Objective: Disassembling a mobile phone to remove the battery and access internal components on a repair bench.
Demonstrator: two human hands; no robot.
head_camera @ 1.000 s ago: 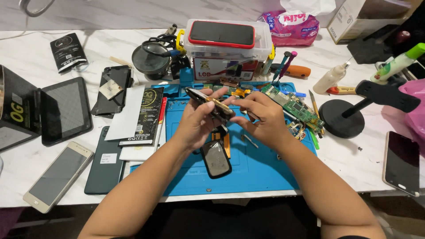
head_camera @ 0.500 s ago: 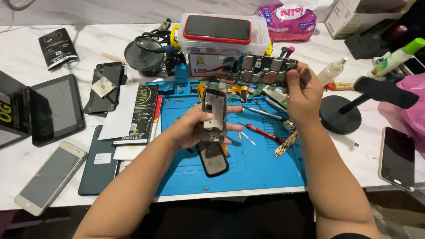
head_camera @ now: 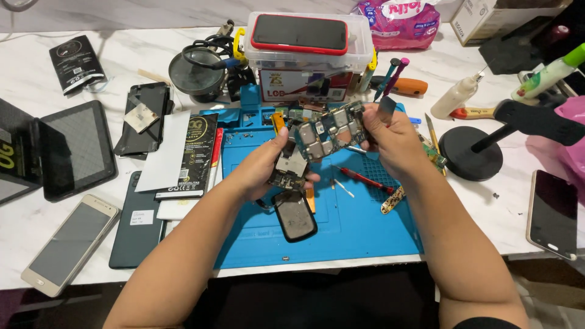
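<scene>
I am looking down at a cluttered bench. At the far left edge a tablet (head_camera: pixel 76 148) is lying on the white table (head_camera: pixel 487 207), and near it, closer to me, a pale phone (head_camera: pixel 70 244) is resting face up beside a dark phone back (head_camera: pixel 137 228). Moving right, a blue work mat (head_camera: pixel 359 225) is covering the middle of the table.

Above the mat my left hand (head_camera: pixel 265 170) is gripping a small phone frame (head_camera: pixel 289 170), thumb on top and fingers curled underneath it. A black oval part (head_camera: pixel 295 216) is lying on the mat just below that hand.

Just right of it, my right hand (head_camera: pixel 390 137) is pinching a green circuit board (head_camera: pixel 329 129) by its right end, holding it tilted above the mat and touching the frame's upper edge. A red screwdriver (head_camera: pixel 365 180) is lying on the mat beneath that hand. Behind both hands a clear plastic box (head_camera: pixel 308 58) is carrying a red-edged phone (head_camera: pixel 300 32). At the right, a black round stand (head_camera: pixel 469 152) is sitting on the table, with another dark phone (head_camera: pixel 551 213) at the right edge.
</scene>
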